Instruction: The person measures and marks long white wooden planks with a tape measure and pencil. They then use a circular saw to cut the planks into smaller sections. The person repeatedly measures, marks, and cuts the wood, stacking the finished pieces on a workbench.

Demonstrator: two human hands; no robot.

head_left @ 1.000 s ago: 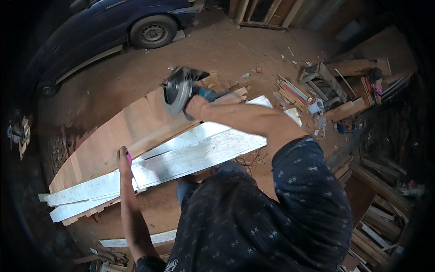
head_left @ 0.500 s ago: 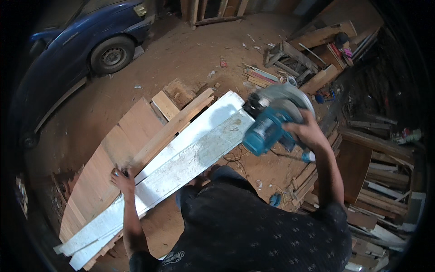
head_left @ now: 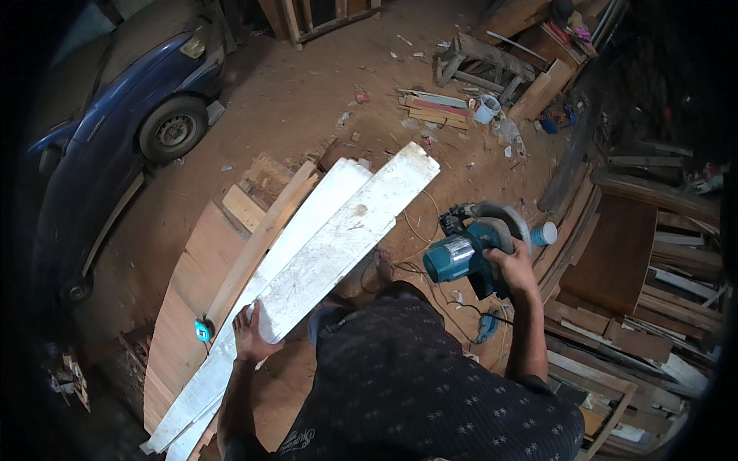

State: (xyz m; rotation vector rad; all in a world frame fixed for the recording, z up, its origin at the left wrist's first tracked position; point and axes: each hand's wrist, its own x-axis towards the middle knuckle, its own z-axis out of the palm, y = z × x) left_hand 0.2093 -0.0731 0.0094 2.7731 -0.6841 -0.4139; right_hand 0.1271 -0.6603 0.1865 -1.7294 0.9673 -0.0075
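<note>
My right hand (head_left: 513, 269) is wrapped round the handle of a teal circular saw (head_left: 453, 257), held in the air to the right of the boards. My left hand (head_left: 252, 336) grips the near end of a white-painted board (head_left: 346, 223), fingers over its left edge and thumb at its end. This board lies slantwise over other white boards (head_left: 319, 201), its far end sticking out past them. Left of my left hand, a small teal tape measure (head_left: 202, 330) rests on a large curved wooden panel (head_left: 184, 300). A wooden beam (head_left: 265, 238) runs along the panel beside the white boards.
A blue car (head_left: 115, 131) stands at the far left. Stacked planks (head_left: 653, 307) and a brown panel (head_left: 613, 253) fill the right side. A cable (head_left: 415, 269) and a second teal tool (head_left: 487, 326) lie on the floor. Farther off are a white bucket (head_left: 487, 109) and a wooden stool (head_left: 492, 65).
The saw has moved from the boards' far end down toward me. My left hand has left the tape measure and gripped the top white board, which has shifted and turned.
</note>
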